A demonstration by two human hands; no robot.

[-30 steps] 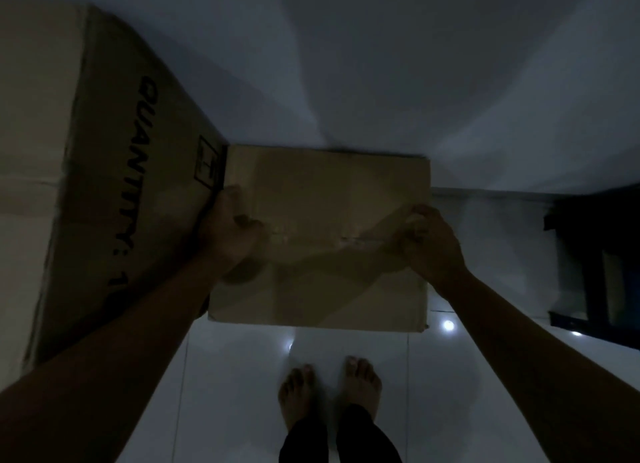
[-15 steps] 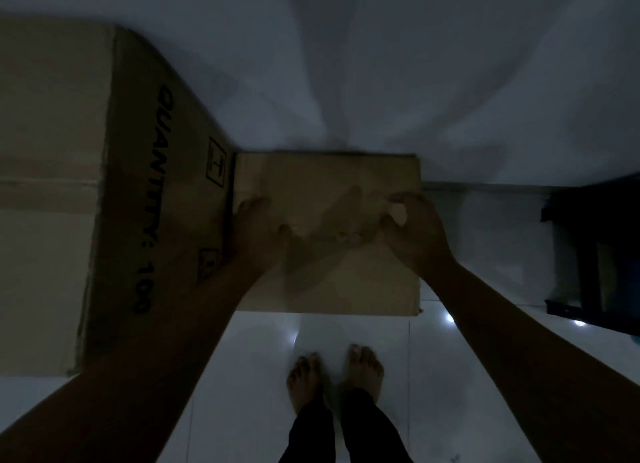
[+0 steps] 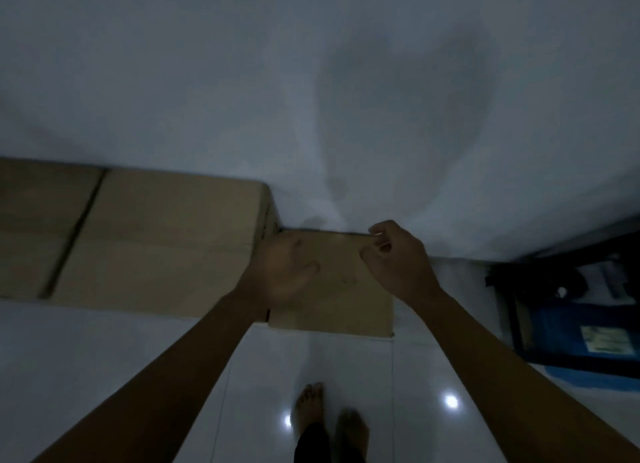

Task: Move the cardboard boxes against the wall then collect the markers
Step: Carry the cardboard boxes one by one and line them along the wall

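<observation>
A small cardboard box (image 3: 343, 300) stands on the white floor with its far edge against the wall (image 3: 311, 99). A large cardboard box (image 3: 149, 241) stands to its left, also against the wall. My left hand (image 3: 284, 272) hovers above the small box's left part, fingers relaxed and holding nothing. My right hand (image 3: 394, 254) is raised over the box's far right corner with loosely curled fingers, empty. No markers are in view.
A dark shelf or crate (image 3: 575, 306) with blue items stands at the right by the wall. My bare feet (image 3: 329, 417) stand on the glossy white tiles (image 3: 104, 358) in front of the small box. The room is dim.
Both hands have let go of the small box and lifted off it. The view has drawn back and tilted up, so the boxes look smaller and lower.
</observation>
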